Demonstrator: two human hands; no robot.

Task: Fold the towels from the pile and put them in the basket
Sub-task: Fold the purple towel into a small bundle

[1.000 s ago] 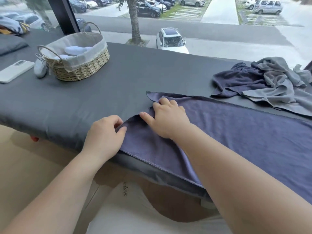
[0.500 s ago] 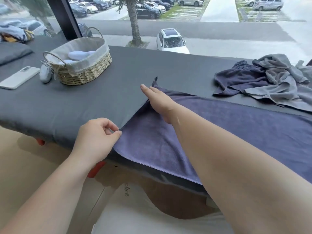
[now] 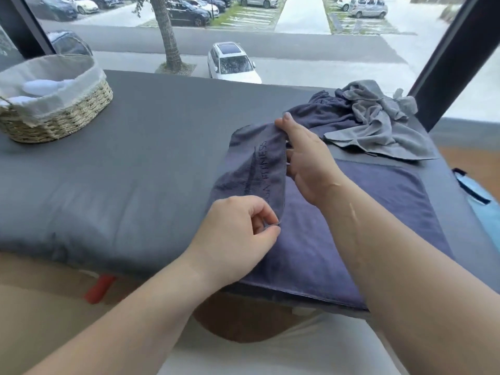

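A dark blue towel (image 3: 384, 212) lies spread on the grey padded table (image 3: 151, 158). Its left end (image 3: 251, 169) is lifted and carried rightward over the rest, showing embroidered lettering. My left hand (image 3: 238, 239) pinches the near corner of that lifted end. My right hand (image 3: 305, 161) grips the far corner, thumb up. The pile (image 3: 373, 117) of a dark blue and a light grey towel lies crumpled at the back right. The wicker basket (image 3: 65, 115) with a pale liner stands at the far left and holds white folded items (image 3: 43, 85).
The table's near edge runs below my hands, with a red part (image 3: 100, 288) under it. A light blue object (image 3: 479, 201) sits off the table's right end. A large window and dark frame posts (image 3: 449, 63) stand behind the table.
Both hands have lifted the towel's left end off the table and carried it right over the rest. The view has swung right, so the basket now sits at the left edge.
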